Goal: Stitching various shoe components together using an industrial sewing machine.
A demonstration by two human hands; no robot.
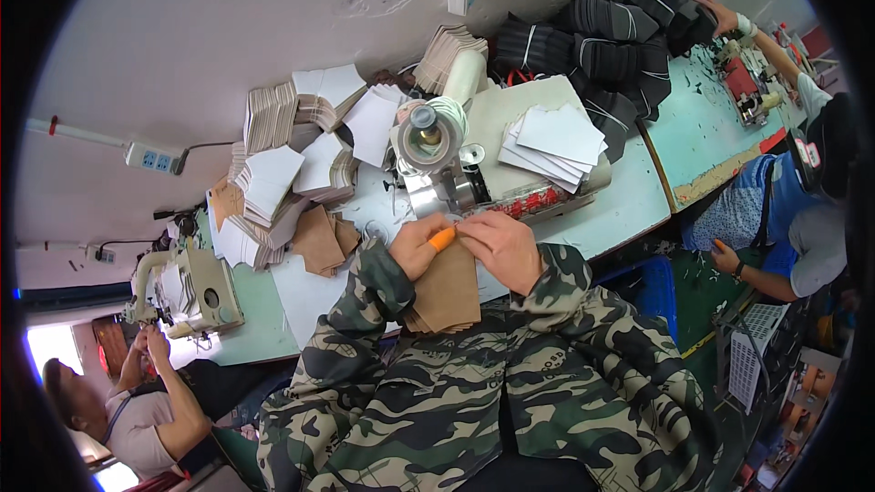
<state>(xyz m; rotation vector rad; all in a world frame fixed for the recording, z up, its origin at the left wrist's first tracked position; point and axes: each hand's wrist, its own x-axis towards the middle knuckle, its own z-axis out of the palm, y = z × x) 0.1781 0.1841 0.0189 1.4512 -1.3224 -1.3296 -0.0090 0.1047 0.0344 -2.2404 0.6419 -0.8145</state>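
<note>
My left hand (421, 250), with an orange finger cover on one finger, is closed on the upper left edge of several brown cut pieces (446, 289). My right hand (501, 250) pinches at their upper right edge, its fingertips close to the left ones. The brown pieces hang in front of my camouflage jacket, below the front edge of a beige machine (436, 148) with a round metal hand wheel. What exactly lies between the fingertips is partly hidden. White cut pieces (556, 138) lie fanned out on the machine's flat top.
Stacks of white-faced pieces (272, 175) and loose brown pieces (321, 241) lie left of the machine. Bundled black pieces (609, 56) are piled at the back right. A person works at another machine (196, 290) on the left; another person sits right, beside a blue bin (652, 287).
</note>
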